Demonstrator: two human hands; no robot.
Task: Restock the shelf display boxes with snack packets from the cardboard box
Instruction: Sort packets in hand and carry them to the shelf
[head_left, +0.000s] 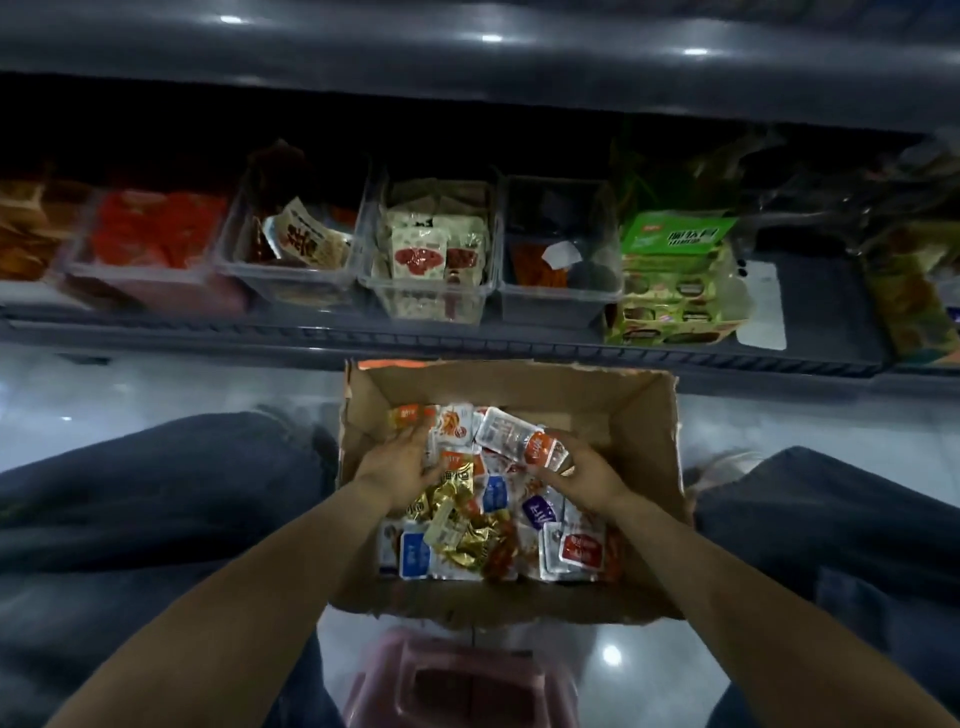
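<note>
Both your hands are in the cardboard box (652, 467) between your knees. Your right hand (589, 475) curls its fingers round a white-and-orange packet (514, 436). Your left hand (400, 462) rests on the loose snack packets (493, 493), fingers slightly spread. The display boxes (428, 291) stand on the far shelf (467, 340).

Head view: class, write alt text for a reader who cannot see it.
Two hands reach into a cardboard box of mixed snack packets: the right hand grips a white-and-orange packet, the left hand touches others. Behind, a shelf holds clear display boxes of snacks.
</note>
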